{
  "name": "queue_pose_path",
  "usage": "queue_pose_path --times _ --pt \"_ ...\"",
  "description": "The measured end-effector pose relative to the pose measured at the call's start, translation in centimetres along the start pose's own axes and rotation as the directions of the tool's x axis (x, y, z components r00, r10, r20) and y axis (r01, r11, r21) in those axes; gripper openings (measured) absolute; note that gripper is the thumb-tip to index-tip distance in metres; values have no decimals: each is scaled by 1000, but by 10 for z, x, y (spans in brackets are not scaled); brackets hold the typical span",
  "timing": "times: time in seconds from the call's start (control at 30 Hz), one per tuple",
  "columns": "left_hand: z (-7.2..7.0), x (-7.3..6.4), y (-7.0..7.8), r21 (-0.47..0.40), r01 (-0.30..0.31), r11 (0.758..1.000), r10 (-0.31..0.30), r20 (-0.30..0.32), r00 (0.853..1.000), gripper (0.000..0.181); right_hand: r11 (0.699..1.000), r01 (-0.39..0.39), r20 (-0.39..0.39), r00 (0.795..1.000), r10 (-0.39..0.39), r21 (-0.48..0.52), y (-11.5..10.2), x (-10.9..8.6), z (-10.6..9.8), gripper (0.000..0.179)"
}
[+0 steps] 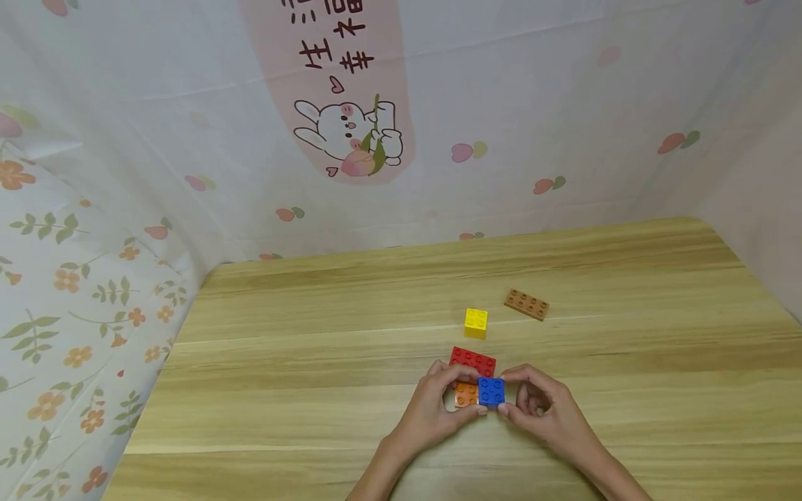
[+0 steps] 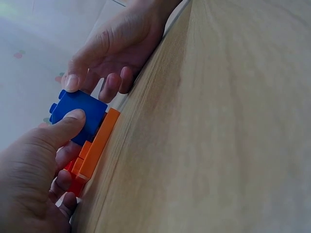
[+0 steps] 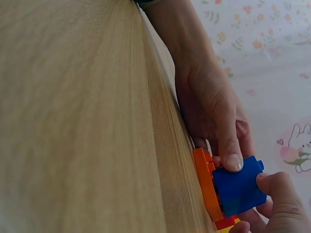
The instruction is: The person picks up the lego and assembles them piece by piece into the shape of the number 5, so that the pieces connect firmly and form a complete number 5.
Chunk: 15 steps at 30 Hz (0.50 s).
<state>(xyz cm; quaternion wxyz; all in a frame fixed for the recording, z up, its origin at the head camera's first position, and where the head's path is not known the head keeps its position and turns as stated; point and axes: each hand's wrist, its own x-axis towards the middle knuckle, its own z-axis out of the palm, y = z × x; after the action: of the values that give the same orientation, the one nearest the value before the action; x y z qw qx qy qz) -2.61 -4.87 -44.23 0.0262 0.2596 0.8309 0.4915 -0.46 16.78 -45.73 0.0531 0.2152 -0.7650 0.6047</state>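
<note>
A blue brick [image 1: 491, 391] with studs on top is pinched from both sides by the two hands. My left hand [image 1: 432, 407] has its thumb on the near face, with the forefinger reaching round the far side. From the right, my right hand [image 1: 545, 410] grips the same brick between thumb and forefinger. The blue brick stands right at the studs of a flat orange plate [image 2: 99, 145], over its right end. Just beyond the orange plate lies a red brick [image 1: 473, 360], partly hidden by the left fingers.
Farther back on the wooden table [image 1: 301, 390] stands a yellow brick [image 1: 476, 320]. Behind it to the right lies a flat brown plate [image 1: 526, 305]. A printed cloth [image 1: 520, 104] hangs along the table's back edge.
</note>
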Motion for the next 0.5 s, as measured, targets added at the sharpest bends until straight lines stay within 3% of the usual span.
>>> queue_pose_path --times 0.5 --pt "0 0 1 -8 -13 1000 13 8 1000 34 1000 5 21 1000 -5 -14 -1 1 0 41"
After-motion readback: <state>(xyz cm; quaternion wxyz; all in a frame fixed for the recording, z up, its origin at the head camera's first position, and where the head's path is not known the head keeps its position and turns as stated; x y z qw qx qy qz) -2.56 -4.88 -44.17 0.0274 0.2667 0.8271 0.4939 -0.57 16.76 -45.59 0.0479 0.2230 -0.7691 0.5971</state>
